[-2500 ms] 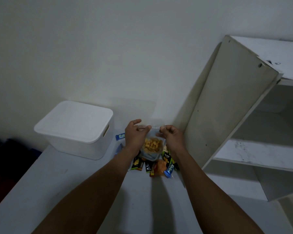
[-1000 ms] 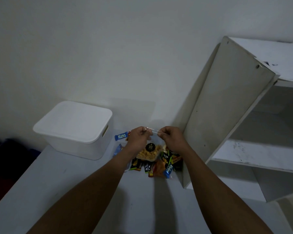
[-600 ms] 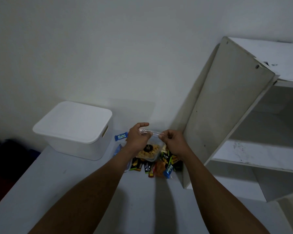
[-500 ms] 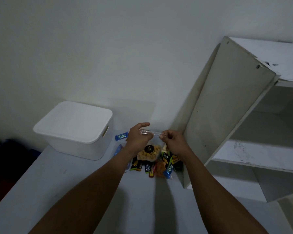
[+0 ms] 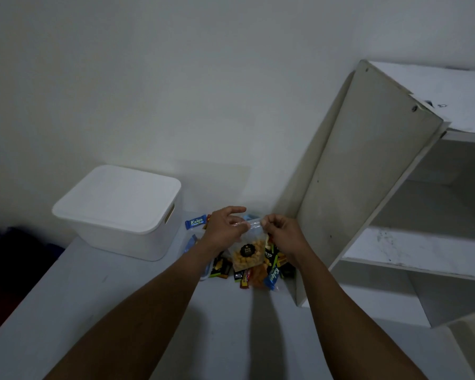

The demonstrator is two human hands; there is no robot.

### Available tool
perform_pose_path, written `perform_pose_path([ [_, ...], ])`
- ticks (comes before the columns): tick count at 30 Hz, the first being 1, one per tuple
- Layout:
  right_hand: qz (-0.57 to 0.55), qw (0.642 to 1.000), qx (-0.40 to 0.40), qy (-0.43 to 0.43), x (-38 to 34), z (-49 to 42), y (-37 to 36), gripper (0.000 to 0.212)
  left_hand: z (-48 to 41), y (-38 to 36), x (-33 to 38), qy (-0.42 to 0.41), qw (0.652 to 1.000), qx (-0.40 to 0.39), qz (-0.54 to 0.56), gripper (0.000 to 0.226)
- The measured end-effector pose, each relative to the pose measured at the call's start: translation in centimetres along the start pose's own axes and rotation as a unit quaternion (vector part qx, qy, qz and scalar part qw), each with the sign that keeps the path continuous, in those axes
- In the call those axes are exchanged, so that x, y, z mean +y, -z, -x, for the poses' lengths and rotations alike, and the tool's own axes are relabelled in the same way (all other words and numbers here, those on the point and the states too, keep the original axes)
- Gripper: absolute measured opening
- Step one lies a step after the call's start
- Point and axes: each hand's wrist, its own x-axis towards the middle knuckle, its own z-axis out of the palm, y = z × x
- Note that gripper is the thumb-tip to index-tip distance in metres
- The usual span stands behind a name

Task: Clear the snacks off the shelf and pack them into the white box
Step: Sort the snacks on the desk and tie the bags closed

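Clear zip bag of yellow crackers (image 5: 246,252): hangs upright over the pile of wrapped snacks (image 5: 258,274) near the table's (image 5: 93,311) far edge, between the white box (image 5: 126,242) at the far left corner and the side panel of the shelf unit (image 5: 368,174). Left hand (image 5: 225,229) and right hand (image 5: 283,234) each pinch one end of the bag's top strip between thumb and fingers, probably to press the seal closed so the crackers cannot spill during packing. White box: lid (image 5: 115,196) on, so nothing can go in yet; a blue Kalpa bar (image 5: 195,222) lies just beside it.
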Motion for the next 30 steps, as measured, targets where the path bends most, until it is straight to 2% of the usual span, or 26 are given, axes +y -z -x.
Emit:
perform_pose_path([
  [3, 0.036, 0.999, -0.033, 0.013, 0.1, 0.5, -0.4, 0.022, -0.4, -0.1, 0.3, -0.045, 0.996, -0.048, -0.060, 0.053],
  [6, 0.034, 0.999, -0.031, 0.017, 0.3, 0.7, -0.8, 0.019, -0.9, -0.2, 0.7, -0.057, 0.991, -0.063, -0.106, 0.056],
  [10, 0.033, 0.999, -0.037, 0.013, 0.1, 0.8, -1.0, 0.014, -1.3, -0.3, 0.3, -0.057, 0.983, -0.084, -0.154, 0.044],
  [14, 0.033, 0.999, -0.018, 0.022, 0.0, 0.9, -1.1, 0.016, -0.8, -0.4, 0.2, -0.078, 0.986, -0.059, -0.132, 0.032],
  [20, 0.034, 0.999, -0.011, 0.021, -0.3, 0.8, -0.9, 0.018, -0.7, 0.0, 0.5, -0.094, 0.982, -0.065, -0.148, 0.047],
  [24, 0.043, 0.998, -0.020, 0.028, -0.6, 0.7, -1.0, 0.019, -0.7, -0.3, 0.4, -0.092, 0.981, -0.064, -0.159, 0.044],
  [27, 0.037, 0.999, 0.005, 0.024, -0.3, 0.3, -0.7, 0.019, -0.5, 0.0, 0.8, -0.099, 0.985, -0.029, -0.141, 0.047],
  [30, -0.022, 0.998, 0.052, -0.007, -0.4, -0.2, 0.1, 0.020, -0.6, 1.0, 0.8, -0.093, 0.990, -0.015, -0.106, 0.043],
])
